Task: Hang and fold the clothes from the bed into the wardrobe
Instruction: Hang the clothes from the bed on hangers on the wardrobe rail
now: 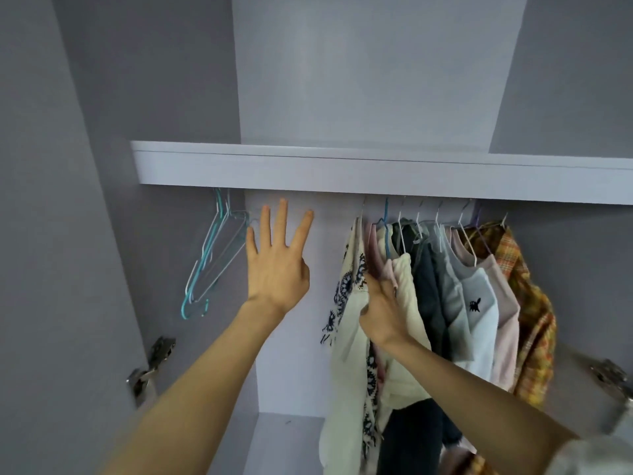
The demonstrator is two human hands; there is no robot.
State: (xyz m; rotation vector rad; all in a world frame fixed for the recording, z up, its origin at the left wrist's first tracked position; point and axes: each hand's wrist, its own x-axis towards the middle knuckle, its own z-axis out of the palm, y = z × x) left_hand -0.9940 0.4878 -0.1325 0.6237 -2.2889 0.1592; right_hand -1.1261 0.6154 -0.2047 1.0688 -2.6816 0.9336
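Several garments hang in a row on wire hangers inside the grey wardrobe (359,97). Leftmost is a white top with a dark pattern (347,303), then a cream top (407,293), dark clothes (428,286), a white top with a small black motif (476,313), a pink top (507,303) and a yellow-orange plaid shirt (531,303). My right hand (383,310) reaches between the patterned top and the cream top, its fingers tucked into the cloth and partly hidden. My left hand (277,258) is raised with fingers spread, holding nothing, beside the empty hangers (212,262).
A shelf front (342,173) runs across above the hidden rail. Several empty teal and white wire hangers hang at the far left. Metal door hinges (154,361) (613,375) sit on both sides. The wardrobe floor (287,440) shows below.
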